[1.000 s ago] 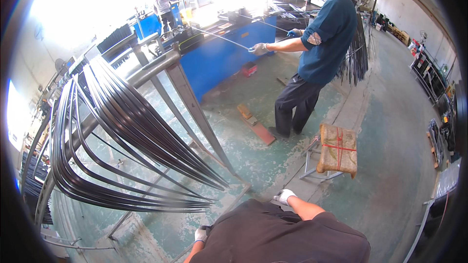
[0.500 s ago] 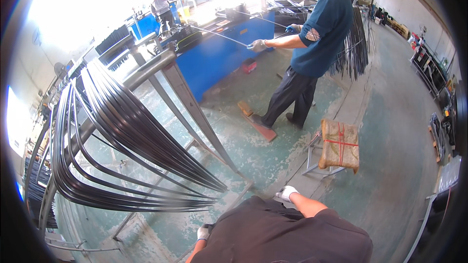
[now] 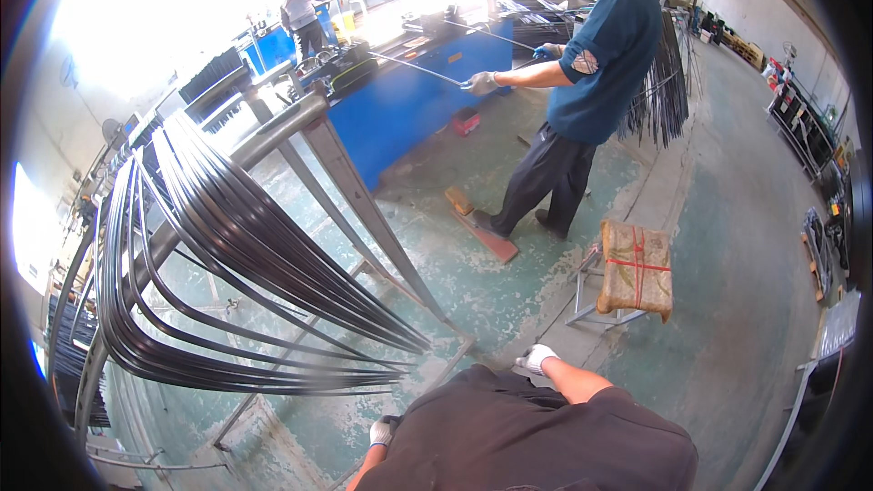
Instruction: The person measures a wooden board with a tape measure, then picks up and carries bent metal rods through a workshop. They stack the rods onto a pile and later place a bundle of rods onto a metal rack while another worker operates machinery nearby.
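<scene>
My right hand, in a white glove with grey fingertips, is held out beside the front of my dark top. Its fingers look loosely apart, and I see nothing in them; their undersides are hidden. Low on the left, my left hand wears a similar glove and rests against the side of the top, its fingers mostly covered. Nearest to it hang several bent black tubes, draped over a thick grey metal rack. Neither hand touches these tubes.
A padded stool tied with red cord stands ahead right. Beyond it, a co-worker in gloves holds thin rods at a blue machine bench. Another person works farther back. A reddish board lies on the floor.
The far person has turned and lowered the head slightly. The near co-worker, stool and tubes are shifted marginally in the picture. My hands keep nearly the same pose.
</scene>
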The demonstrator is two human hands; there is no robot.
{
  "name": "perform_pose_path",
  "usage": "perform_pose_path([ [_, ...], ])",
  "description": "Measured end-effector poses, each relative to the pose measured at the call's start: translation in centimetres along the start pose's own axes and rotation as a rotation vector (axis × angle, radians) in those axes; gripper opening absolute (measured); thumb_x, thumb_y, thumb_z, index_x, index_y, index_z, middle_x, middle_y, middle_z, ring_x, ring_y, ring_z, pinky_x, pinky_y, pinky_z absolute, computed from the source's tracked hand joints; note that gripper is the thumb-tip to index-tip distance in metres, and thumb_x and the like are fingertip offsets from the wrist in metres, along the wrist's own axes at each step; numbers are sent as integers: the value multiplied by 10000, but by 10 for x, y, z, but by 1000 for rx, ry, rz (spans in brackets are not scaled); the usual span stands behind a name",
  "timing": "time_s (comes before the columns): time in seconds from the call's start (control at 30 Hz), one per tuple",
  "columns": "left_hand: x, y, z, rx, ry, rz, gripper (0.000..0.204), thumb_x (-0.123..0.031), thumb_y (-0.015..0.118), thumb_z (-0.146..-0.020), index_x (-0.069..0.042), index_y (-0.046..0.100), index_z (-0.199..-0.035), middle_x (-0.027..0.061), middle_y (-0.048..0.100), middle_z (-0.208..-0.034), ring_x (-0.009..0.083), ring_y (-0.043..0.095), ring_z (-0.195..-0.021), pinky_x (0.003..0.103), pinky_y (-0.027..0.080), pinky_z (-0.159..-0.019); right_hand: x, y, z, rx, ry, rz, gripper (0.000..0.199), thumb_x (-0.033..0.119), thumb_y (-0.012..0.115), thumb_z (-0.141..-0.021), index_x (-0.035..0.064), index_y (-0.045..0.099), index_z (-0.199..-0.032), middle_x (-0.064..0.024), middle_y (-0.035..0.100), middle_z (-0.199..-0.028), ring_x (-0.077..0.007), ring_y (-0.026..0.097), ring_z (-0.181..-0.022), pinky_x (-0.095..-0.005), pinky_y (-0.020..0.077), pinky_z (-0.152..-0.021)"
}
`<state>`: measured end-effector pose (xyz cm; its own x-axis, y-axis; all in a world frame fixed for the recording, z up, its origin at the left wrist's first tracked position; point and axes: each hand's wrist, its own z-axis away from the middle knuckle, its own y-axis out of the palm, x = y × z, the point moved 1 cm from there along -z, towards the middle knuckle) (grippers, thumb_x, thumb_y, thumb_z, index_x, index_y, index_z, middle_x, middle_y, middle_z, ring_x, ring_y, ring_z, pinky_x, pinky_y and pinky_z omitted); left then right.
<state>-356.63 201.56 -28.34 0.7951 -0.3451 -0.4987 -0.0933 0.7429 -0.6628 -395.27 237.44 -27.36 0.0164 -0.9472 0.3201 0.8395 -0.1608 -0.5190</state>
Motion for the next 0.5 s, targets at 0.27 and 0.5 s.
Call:
perform_pose_path([
  [0.27, 14, 10, -3, -39, 6, -5, 388, -416, 600, -924, -153, 817, -1109, 193, 786, -1022, 390, 756, -1026, 470, 594, -882, -4, 4, -4, -64, -17, -4, 544, 500, 747, -922, 83, 772, -1271, -159, 761, -1283, -314, 714, -1203, -402, 538, -1057],
  [0.5, 26, 20, -10, -48, 4, -17, 405, -455, 606, -909, -160, 819, -1085, 211, 780, -1014, 411, 752, -1021, 476, 595, -877, -4, 1, -1, 20, 14, 13, 564, 512, 698, -963, 107, 734, -1354, -136, 701, -1409, -324, 649, -1324, -425, 503, -1126],
])
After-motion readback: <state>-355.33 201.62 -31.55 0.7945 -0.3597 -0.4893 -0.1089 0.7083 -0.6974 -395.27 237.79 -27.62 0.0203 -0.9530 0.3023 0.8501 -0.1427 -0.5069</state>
